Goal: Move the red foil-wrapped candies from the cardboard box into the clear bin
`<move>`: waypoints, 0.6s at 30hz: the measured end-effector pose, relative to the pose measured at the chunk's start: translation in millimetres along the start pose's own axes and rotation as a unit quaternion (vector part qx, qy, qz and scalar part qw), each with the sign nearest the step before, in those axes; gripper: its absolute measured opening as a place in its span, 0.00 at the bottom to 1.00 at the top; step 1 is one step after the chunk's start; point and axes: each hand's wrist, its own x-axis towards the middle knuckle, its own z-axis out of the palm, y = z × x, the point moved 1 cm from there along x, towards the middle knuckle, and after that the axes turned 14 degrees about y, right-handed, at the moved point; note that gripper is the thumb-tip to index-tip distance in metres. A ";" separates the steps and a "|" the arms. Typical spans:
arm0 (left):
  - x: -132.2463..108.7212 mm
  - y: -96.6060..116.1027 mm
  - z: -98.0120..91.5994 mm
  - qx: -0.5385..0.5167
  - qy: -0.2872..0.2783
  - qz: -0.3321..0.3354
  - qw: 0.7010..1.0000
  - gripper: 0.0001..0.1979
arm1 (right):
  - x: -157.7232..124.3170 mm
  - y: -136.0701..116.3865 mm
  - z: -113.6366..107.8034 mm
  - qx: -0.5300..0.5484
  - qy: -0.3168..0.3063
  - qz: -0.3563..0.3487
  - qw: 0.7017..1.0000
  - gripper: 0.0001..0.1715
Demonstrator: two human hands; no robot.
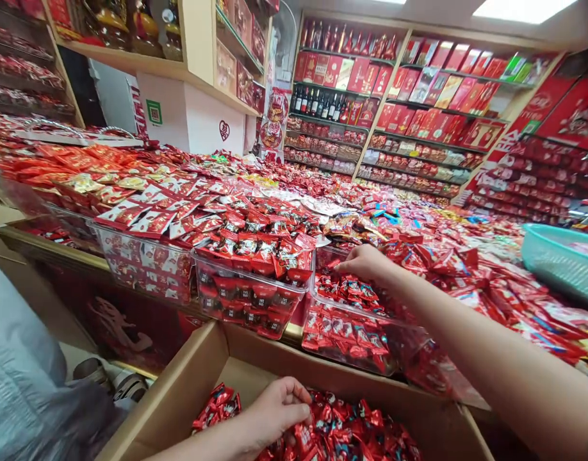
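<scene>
My left hand reaches down into a cardboard box and curls its fingers around red candy wrappers piled inside. My right hand stretches forward over a clear plastic bin partly filled with red wrapped candies. Its fingers point down into the candies and seem pinched on some, though what they hold is hidden. Beside it stands a fuller clear bin heaped with red packets.
A wide counter is covered with red packaged sweets. A teal plastic basket sits at the right. Wall shelves hold red boxes and bottles. A grey sleeve shows at the lower left.
</scene>
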 end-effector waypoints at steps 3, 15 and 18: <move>7.0 -2.3 -5.0 0.009 0.006 0.032 0.999 0.09 | 21.4 -9.4 29.0 -0.005 -0.031 0.006 0.999 0.13; 24.9 -10.1 -7.1 0.055 -0.018 -0.013 0.998 0.10 | 26.9 -8.5 63.1 -0.056 -0.050 -0.073 0.994 0.13; 25.6 -12.4 -6.3 0.070 -0.034 -0.012 0.997 0.11 | 27.8 -7.5 63.3 -0.075 -0.053 -0.083 0.992 0.10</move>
